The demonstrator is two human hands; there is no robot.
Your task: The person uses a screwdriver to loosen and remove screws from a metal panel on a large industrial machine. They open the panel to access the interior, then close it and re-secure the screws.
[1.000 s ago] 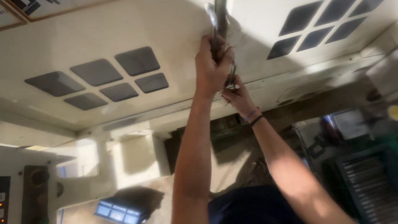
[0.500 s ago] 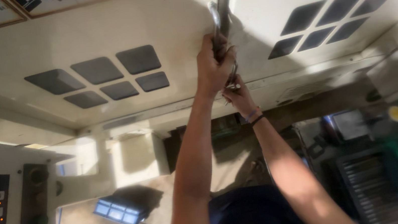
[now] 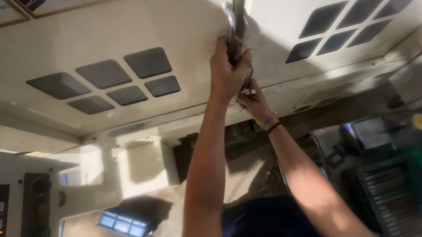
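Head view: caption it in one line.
Left hand grips metal door handle; right hand just below it.

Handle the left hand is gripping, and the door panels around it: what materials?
Handle: looks like bare metal, polished or plated; it is silvery with a bright glint along its curve. Door panels: likely painted sheet metal, cream, matte, flat with crisp edges. Dark window insets: possibly tinted glass or plastic; cannot tell which.

Harsh sunlit patches, blurred right edge
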